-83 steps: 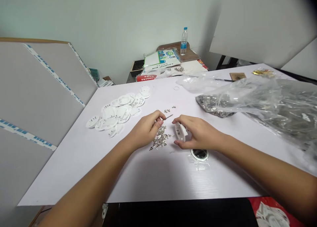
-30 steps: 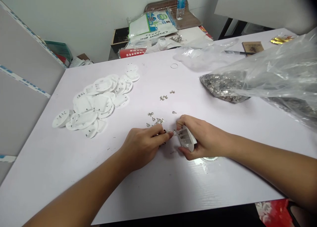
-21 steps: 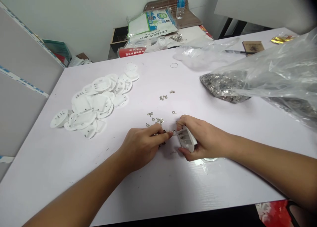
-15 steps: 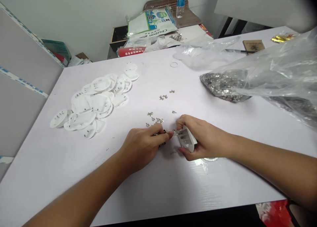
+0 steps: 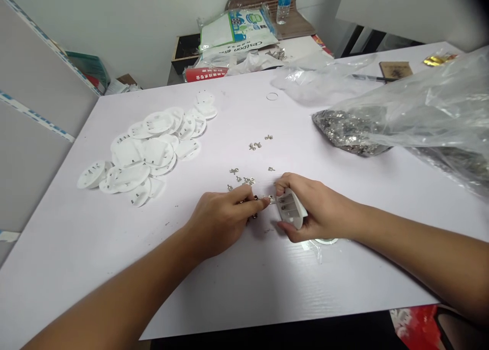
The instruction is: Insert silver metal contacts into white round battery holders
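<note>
Left hand (image 5: 219, 222) closed in a pinch, fingertips together around a small metal clip (image 5: 271, 200); the view is poor here, but the clip appears to be held at the housing's edge. Right hand (image 5: 321, 207) grasps a white plastic housing (image 5: 292, 210), tilted so its slotted face turns toward the left hand, which brings slots and clip together between the hands. Loose clips (image 5: 240, 180) lie scattered just beyond the fingers, within easy reach. The white table (image 5: 72, 253) bears a heap of white plastic discs (image 5: 148, 154) to the left. To the right sits a clear plastic bag (image 5: 420, 120), its mouth around a mass of metal clips (image 5: 349, 133). A roll of tape (image 5: 326, 241) lies partly under the right hand. Farther off, beyond the table, stands a water bottle (image 5: 284, 2) among packets on a cluttered shelf (image 5: 298, 30).
</note>
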A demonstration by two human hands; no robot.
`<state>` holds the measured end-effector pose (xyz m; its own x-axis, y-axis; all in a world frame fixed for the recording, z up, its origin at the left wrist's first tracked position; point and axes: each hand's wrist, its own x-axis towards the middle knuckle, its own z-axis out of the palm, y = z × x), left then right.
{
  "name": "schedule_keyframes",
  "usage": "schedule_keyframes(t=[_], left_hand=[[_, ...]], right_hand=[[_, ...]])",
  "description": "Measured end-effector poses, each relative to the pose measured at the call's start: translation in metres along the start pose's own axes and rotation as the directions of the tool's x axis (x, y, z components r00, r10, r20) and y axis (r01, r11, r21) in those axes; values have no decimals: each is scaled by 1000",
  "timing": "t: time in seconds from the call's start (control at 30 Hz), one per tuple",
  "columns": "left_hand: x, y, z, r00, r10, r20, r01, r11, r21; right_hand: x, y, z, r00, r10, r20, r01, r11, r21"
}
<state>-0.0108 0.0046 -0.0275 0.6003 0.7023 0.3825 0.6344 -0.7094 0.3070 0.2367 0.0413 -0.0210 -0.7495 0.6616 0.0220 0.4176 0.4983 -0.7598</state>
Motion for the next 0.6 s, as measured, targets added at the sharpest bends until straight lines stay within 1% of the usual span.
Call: schedule_keyframes(t=[0.1, 0.23, 0.37, 0.6], left_hand=[[0, 0, -2, 1000, 15, 27, -15, 1000, -20], [0, 0, -2, 998, 27, 61, -26, 1000, -8], [1, 1, -3, 997, 32, 71, -33, 999, 13], [2, 7, -3, 996, 20, 83, -25, 998, 62]], right_hand=[[0, 0, 0, 1000, -9, -17, 9, 1000, -21], [1, 1, 0, 1000, -18, -19, 18, 1000, -15], [2, 1, 1, 999, -37, -26, 36, 999, -24], [2, 1, 2, 999, -23, -36, 22, 999, -28]])
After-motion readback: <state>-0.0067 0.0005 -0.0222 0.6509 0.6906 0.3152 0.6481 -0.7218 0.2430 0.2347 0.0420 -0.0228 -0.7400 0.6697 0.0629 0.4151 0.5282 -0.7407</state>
